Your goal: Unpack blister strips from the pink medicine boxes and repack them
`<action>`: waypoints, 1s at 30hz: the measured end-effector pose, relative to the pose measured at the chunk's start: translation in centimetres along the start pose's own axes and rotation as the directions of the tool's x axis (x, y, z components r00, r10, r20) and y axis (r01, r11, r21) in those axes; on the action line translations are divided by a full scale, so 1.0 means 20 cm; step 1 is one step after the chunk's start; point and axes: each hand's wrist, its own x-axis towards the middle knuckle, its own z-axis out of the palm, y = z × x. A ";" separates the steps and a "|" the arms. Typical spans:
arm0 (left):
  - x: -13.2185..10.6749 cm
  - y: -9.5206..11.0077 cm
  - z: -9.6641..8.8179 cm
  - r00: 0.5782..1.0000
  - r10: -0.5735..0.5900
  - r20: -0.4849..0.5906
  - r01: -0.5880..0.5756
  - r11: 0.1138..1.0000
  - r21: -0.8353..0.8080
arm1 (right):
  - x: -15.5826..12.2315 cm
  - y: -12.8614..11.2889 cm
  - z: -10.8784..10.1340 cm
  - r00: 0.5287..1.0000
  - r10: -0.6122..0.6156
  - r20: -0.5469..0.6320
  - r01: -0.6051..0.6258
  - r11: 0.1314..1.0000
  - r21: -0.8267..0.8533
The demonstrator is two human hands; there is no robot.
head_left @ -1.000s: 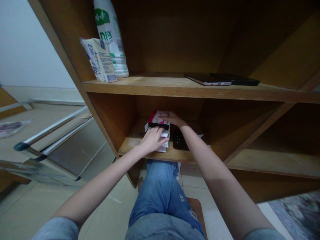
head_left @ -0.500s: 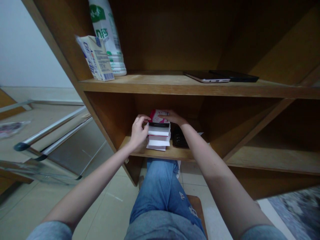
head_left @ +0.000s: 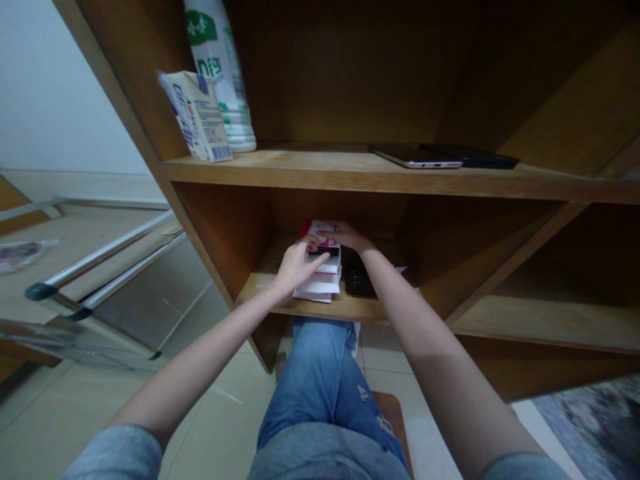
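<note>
A small pink-and-white box (head_left: 316, 228) tops a stack of white boxes or paper packets (head_left: 320, 288) on the lower shelf. A dark strip (head_left: 327, 251) shows at its front face; whether it is an opening or a black object I cannot tell. My left hand (head_left: 296, 263) is at the front left of the stack, thumb and fingers apart around that dark strip. My right hand (head_left: 347, 235) rests its fingers over the pink-and-white box's top and right side, steadying it. A shiny black object (head_left: 359, 279) lies right of the stack, partly behind my right forearm.
On the upper shelf (head_left: 300, 170) stand a drink carton (head_left: 203, 120) and a white-and-green bottle (head_left: 235, 100) at left. A phone (head_left: 420, 157) and a dark flat object (head_left: 480, 157) lie at right. A metal-framed folding piece (head_left: 105, 267) stands left of the cabinet.
My left hand has moved right, from the box's left side to across its front, and its thumb has spread. My right hand has stayed on the box.
</note>
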 end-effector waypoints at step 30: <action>0.12 -0.10 -0.09 0.974 0.133 0.184 -0.125 0.991 -0.054 | -0.54 -0.19 0.07 0.915 -0.398 -0.059 0.261 0.698 -0.667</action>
